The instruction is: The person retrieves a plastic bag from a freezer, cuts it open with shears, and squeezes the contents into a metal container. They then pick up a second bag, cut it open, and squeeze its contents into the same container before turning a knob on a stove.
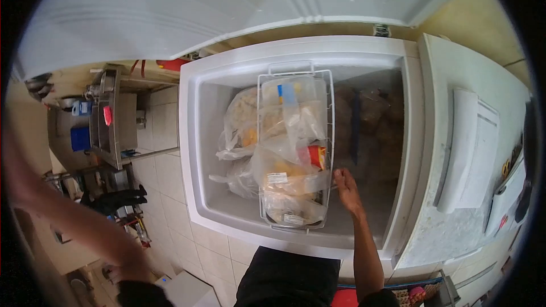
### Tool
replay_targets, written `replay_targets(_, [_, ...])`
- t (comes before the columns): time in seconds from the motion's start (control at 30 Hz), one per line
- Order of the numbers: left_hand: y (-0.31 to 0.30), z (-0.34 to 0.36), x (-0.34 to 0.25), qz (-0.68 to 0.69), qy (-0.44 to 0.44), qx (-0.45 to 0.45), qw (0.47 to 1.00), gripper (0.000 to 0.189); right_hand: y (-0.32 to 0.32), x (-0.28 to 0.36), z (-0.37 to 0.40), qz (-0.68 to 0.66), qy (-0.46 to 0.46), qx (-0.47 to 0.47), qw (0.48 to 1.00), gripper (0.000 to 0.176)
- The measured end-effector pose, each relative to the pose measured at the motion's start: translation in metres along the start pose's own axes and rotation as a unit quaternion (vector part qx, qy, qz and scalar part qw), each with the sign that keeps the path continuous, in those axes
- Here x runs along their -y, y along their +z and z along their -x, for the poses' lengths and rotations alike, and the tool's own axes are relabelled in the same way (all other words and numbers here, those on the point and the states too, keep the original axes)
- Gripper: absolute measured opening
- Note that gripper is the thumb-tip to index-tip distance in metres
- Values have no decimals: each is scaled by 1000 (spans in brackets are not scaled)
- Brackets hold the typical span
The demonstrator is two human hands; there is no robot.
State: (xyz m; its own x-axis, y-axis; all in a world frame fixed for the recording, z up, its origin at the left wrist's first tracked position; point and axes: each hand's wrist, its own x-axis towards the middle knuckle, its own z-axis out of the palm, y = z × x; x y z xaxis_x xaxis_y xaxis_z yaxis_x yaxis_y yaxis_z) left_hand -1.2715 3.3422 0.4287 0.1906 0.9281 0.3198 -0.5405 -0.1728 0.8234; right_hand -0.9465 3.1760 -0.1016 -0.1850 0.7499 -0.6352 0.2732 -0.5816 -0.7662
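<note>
My right hand is at the right rim of a white wire basket, its fingers curled against the wire. Clear plastic bags of pale and yellowish food fill the basket, some with white labels; a red and yellow packet lies among them. The basket sits across the middle of an open white chest freezer. More bagged food shows to its left. Lower down on the right are frosted, dim packages. My left arm reaches up at the left edge, blurred, with its hand out of sight.
The raised white freezer lid spans the top. On the right, a white surface holds papers and scissors. A metal sink unit stands at the left over a tiled floor. Egg trays show at the bottom right.
</note>
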Motion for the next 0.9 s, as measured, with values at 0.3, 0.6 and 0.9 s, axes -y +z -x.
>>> replay_targets(0.3, [-180, 422, 418, -321, -422, -381, 757, 70, 57, 5, -54, 15, -34, -171, 985, 42])
replay_targets(0.6, [-136, 397, 445, -233, -383, -412, 794, 61, 19, -20, -59, 22, -128, -211, 969, 47])
replay_targets(0.9, [-79, 377, 500, -189, -362, -317, 856, 59, -65, -50, -31, 47, -139, -257, 955, 59])
